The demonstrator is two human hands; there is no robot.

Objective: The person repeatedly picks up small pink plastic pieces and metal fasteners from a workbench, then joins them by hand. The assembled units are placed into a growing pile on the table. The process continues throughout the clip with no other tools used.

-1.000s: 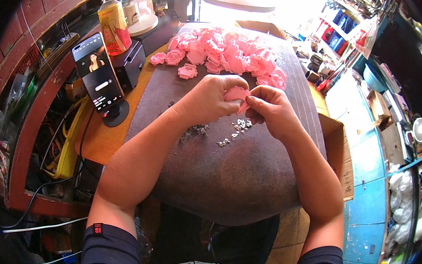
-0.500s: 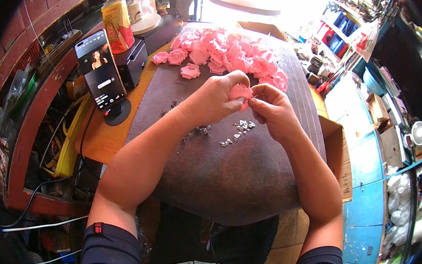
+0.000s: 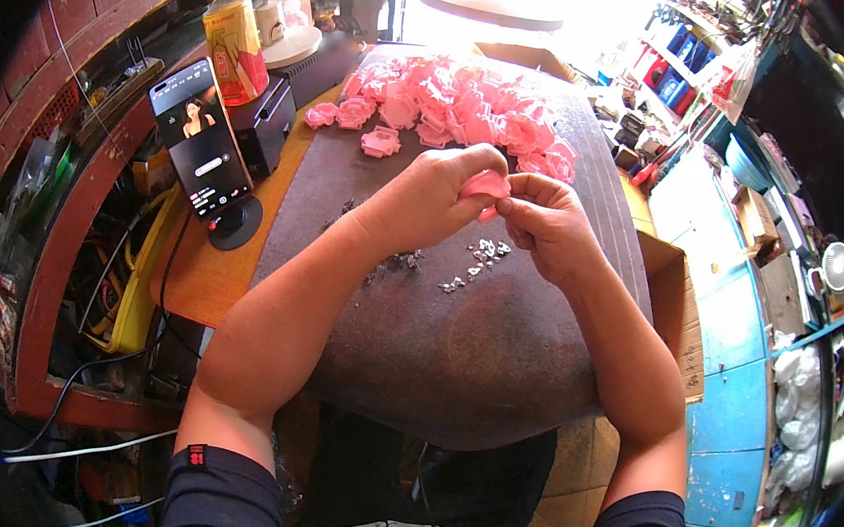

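Above the middle of the dark work surface (image 3: 453, 367), my left hand (image 3: 435, 196) grips a small pink plastic part (image 3: 489, 185) between thumb and fingers. My right hand (image 3: 550, 220) is pinched closed against the part's right edge; whether a tiny piece sits between its fingertips is hidden. Just below both hands lie several small shiny metal pieces (image 3: 487, 254). A scatter of small dark pieces (image 3: 397, 264) is beside my left wrist. Beyond my hands a large heap of similar pink parts (image 3: 457, 96) covers the far end, with one pink part (image 3: 380, 141) at its near left edge.
On the left, a phone (image 3: 202, 144) stands on a round stand (image 3: 236, 224), near a bottle (image 3: 236, 41) with a yellow and red label. A cardboard box (image 3: 674, 306) adjoins the surface's right side. Further right are a blue cabinet (image 3: 729, 431) and a small white fan (image 3: 837, 265).
The pink part has turned slightly between my fingers, and my right fingertips have shifted a little along its edge. Everything else stays in place.
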